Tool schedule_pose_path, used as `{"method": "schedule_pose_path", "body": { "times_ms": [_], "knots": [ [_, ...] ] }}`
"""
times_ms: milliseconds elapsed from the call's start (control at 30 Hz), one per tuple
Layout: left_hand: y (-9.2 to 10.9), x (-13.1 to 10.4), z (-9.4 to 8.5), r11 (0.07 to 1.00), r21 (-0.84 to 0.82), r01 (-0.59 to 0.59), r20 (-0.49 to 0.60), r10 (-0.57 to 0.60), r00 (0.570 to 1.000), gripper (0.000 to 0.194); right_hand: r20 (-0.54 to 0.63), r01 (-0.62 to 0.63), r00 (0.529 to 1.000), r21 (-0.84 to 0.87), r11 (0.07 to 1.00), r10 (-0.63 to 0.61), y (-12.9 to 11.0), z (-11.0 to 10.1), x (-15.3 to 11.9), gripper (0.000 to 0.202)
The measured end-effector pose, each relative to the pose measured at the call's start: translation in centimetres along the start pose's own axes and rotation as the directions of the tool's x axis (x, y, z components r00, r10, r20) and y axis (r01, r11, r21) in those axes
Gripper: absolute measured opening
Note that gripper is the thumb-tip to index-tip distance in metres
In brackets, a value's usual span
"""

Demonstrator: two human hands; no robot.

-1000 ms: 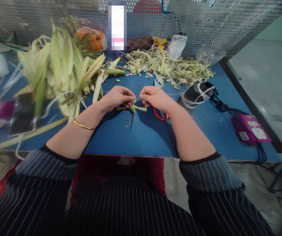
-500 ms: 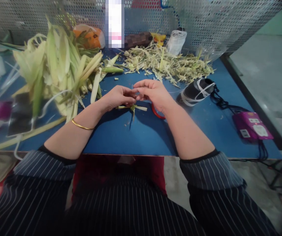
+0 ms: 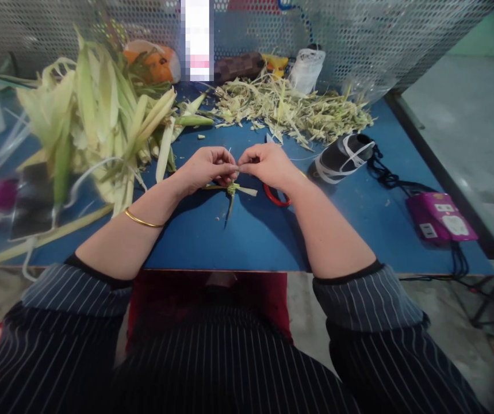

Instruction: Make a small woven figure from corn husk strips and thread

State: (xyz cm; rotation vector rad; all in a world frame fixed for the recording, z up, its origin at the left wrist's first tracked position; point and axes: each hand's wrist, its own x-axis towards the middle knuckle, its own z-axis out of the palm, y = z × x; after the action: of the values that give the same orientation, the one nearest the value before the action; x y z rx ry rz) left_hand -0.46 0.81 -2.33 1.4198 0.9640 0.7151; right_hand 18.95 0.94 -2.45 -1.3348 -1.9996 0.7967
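My left hand (image 3: 212, 165), a gold bangle on its wrist, is closed in a pinch on a thin white string (image 3: 230, 152), whose end sticks up above the fingers. My right hand (image 3: 260, 164) pinches the same string, its fingertips meeting those of the left. Just below the fingers is a small knotted piece of corn husk (image 3: 232, 188), with short strips pointing sideways and down. Whether it hangs or touches the table is hard to tell. Red-handled scissors (image 3: 278, 198) lie partly under my right hand.
A large heap of corn husks (image 3: 95, 115) lies left, with a dark phone (image 3: 33, 201) beside it. Shredded husk (image 3: 290, 109) is piled at the back. A black cylinder wound with white string (image 3: 341, 161) and a purple box (image 3: 440, 217) with cords stand right. Perforated metal panels border the back.
My hands have drawn together and both now pinch at one spot; the right fingers were more extended before. A string end now shows above the left hand. The view has shifted slightly.
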Motion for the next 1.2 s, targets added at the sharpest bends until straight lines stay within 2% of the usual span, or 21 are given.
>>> {"method": "schedule_pose_path", "body": {
  "times_ms": [267,533,600,700,767,867,1033,1200],
  "knots": [
    [0.1,-0.1,0.1,0.999,0.024,0.03,-0.116,-0.027,0.993,0.018,0.008,0.057,0.998,-0.089,0.994,-0.056,-0.8,-0.5,-0.4,0.01],
    [0.4,-0.1,0.0,0.997,0.024,0.077,-0.166,-0.072,0.983,0.013,0.144,0.033,0.989,-0.105,0.994,-0.017,-1.6,-0.8,-0.8,0.011],
    [0.4,-0.1,-0.1,0.997,0.032,0.064,-0.159,-0.058,0.986,0.014,0.14,-0.006,0.99,-0.055,0.998,0.014,-1.3,-1.0,-0.7,0.012],
    [0.3,-0.1,-0.2,0.996,0.091,0.014,-0.148,-0.001,0.989,0.015,0.006,-0.073,0.997,0.138,0.988,0.073,-0.5,-0.6,-0.4,0.009],
    [0.3,-0.1,-0.2,0.989,0.145,-0.025,-0.137,0.045,0.989,0.015,-0.047,-0.079,0.994,0.292,0.953,0.097,-0.4,0.0,-0.2,0.018],
    [0.3,0.1,-0.3,0.964,0.247,-0.095,-0.13,0.13,0.983,0.013,0.016,-0.095,0.995,0.433,0.896,0.098,-0.8,0.9,-0.1,0.03],
    [-0.1,0.4,-0.8,0.819,0.511,-0.26,-0.105,0.36,0.927,0.012,0.09,-0.203,0.979,0.445,0.872,0.182,-1.3,1.5,-0.2,0.026],
    [-0.7,0.5,-0.8,0.673,0.671,-0.31,-0.087,0.487,0.869,0.016,0.072,-0.225,0.974,0.374,0.9,0.213,-1.2,1.4,-0.3,0.02]
  ]
}}
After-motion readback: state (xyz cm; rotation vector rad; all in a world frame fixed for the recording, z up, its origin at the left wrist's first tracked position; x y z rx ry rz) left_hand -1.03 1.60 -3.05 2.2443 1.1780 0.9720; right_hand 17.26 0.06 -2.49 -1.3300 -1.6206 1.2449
